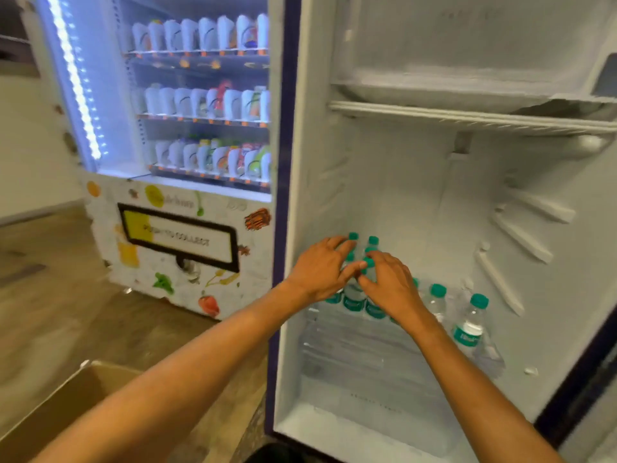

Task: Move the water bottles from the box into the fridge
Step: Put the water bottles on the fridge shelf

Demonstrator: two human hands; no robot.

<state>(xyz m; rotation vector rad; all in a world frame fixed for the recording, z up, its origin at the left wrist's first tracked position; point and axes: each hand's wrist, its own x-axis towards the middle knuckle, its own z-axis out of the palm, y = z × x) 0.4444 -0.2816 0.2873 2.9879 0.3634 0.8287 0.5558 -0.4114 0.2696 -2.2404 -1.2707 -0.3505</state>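
Note:
Inside the open fridge (pixel 417 202), several clear water bottles (pixel 354 300) with teal caps and teal labels stand bunched at the left of a glass shelf (pixel 360 352). My left hand (pixel 320 272) and my right hand (pixel 390 285) both reach into the fridge and close over the necks and caps of this bunch, thumbs nearly touching. Two more bottles (pixel 470 324) stand apart at the right of the same shelf. The open cardboard box (pixel 66 402) sits at the lower left under my left forearm; its inside is mostly hidden.
A lit vending machine (pixel 187 212) full of pouches stands directly left of the fridge. A frosted freezer compartment (pixel 467 61) fills the fridge top, above a wire rack (pixel 467 120). The dark fridge door edge (pixel 584 379) is at the right. The floor is wood-patterned.

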